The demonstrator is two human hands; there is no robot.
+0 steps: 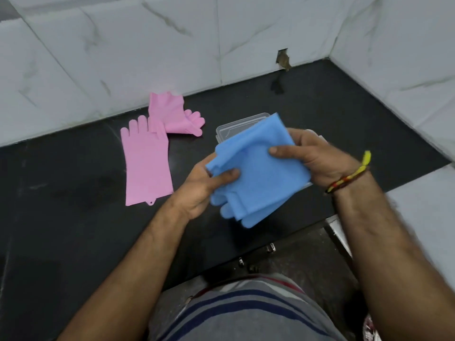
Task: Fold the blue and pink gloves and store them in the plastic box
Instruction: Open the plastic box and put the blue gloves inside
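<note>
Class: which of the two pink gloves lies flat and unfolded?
The nearer pink glove, lying full length with fingers towards the wall; the far pink glove is bunched.

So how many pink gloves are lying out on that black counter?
2. One pink glove lies flat, its fingers pointing at the wall; the other pink glove sits behind it near the tiles, their tips overlapping. None shows elsewhere, though the blue gloves hide some counter.

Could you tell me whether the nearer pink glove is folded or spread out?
Spread out: the nearer pink glove lies flat on the counter, fingers extended.
</note>
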